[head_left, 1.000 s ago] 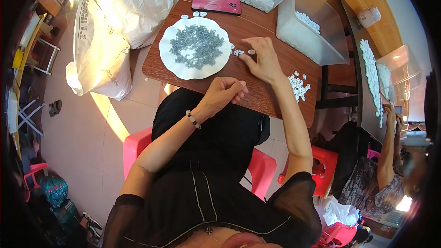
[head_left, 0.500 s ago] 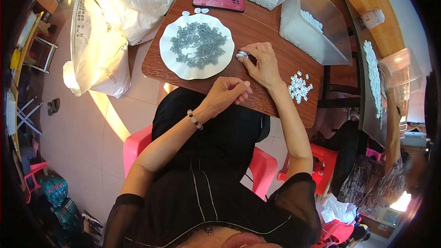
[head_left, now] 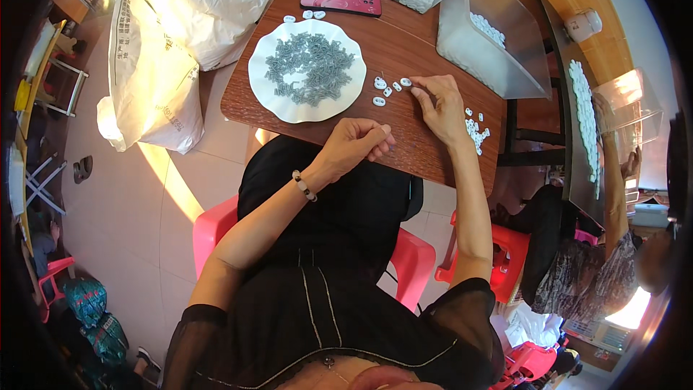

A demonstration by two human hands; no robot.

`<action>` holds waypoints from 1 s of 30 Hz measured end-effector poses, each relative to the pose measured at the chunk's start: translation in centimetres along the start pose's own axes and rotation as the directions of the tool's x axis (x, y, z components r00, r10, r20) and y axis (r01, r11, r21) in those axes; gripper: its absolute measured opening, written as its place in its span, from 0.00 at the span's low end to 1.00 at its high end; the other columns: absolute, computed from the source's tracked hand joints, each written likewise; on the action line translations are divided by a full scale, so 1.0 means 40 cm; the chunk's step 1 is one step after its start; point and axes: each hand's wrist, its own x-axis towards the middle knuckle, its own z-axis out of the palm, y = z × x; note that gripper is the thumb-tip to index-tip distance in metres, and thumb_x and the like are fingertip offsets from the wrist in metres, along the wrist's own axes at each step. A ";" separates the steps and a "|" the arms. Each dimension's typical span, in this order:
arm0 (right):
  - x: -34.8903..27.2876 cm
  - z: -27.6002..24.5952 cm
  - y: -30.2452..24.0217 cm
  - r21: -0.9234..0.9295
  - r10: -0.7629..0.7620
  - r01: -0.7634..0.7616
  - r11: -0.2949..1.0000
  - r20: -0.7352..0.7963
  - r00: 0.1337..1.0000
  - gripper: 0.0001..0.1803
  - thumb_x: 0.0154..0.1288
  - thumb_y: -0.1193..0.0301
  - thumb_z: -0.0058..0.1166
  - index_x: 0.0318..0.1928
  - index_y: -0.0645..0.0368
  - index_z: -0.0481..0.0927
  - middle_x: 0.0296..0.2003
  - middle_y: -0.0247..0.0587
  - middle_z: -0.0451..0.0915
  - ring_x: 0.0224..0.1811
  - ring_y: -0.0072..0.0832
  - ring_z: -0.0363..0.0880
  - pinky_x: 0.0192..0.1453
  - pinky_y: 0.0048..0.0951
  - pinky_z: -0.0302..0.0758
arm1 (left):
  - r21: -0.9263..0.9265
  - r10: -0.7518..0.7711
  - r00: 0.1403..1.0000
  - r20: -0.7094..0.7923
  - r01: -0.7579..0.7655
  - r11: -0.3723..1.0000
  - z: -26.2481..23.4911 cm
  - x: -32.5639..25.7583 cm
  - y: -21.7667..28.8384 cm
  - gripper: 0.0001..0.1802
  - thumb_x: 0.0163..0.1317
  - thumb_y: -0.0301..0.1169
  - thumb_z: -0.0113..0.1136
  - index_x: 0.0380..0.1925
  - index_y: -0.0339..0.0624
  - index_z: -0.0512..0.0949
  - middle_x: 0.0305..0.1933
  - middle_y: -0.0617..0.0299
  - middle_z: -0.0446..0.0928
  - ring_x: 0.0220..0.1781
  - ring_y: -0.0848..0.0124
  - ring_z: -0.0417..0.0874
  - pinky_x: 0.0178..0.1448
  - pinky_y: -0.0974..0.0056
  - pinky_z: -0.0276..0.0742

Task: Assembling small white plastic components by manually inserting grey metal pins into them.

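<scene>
The right hand [head_left: 442, 107] has shifted rightward beside the scattered white pieces [head_left: 380, 82], thumb and forefinger parted, while the left hand [head_left: 355, 143] has fingertips together, contents indeterminable.

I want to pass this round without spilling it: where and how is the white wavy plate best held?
Likely take the white plate by its wavy rim at opposite sides: left hand from the left, right hand from the right, plate held level. The rim is bare, while loose grey pieces spread over the middle.
</scene>
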 end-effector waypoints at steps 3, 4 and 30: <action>0.010 0.016 -0.008 -0.012 -0.032 0.032 0.999 -0.010 0.999 0.09 0.61 0.74 0.58 0.42 0.58 0.85 0.35 0.41 0.83 0.43 0.39 0.74 0.49 0.36 0.71 | 0.001 -0.005 1.000 -0.002 0.005 1.000 0.000 -0.001 0.001 0.15 0.69 0.36 0.55 0.30 0.36 0.81 0.24 0.68 0.76 0.25 0.82 0.73 0.31 0.77 0.69; 0.016 0.023 -0.008 -0.013 -0.052 0.052 0.999 -0.028 0.998 0.09 0.61 0.73 0.58 0.41 0.57 0.85 0.34 0.41 0.82 0.41 0.40 0.74 0.47 0.37 0.72 | -0.003 -0.004 1.000 0.000 0.004 1.000 0.001 -0.001 0.000 0.15 0.69 0.36 0.55 0.30 0.36 0.81 0.24 0.68 0.76 0.25 0.82 0.73 0.31 0.77 0.69; 0.080 0.089 -0.005 -0.131 -0.044 0.053 0.990 0.071 0.997 0.05 0.61 0.74 0.55 0.37 0.59 0.76 0.31 0.43 0.80 0.40 0.44 0.73 0.46 0.42 0.69 | -0.027 0.029 0.999 -0.015 -0.029 0.999 0.007 -0.003 -0.009 0.15 0.70 0.38 0.55 0.38 0.35 0.81 0.28 0.69 0.77 0.28 0.84 0.73 0.35 0.78 0.71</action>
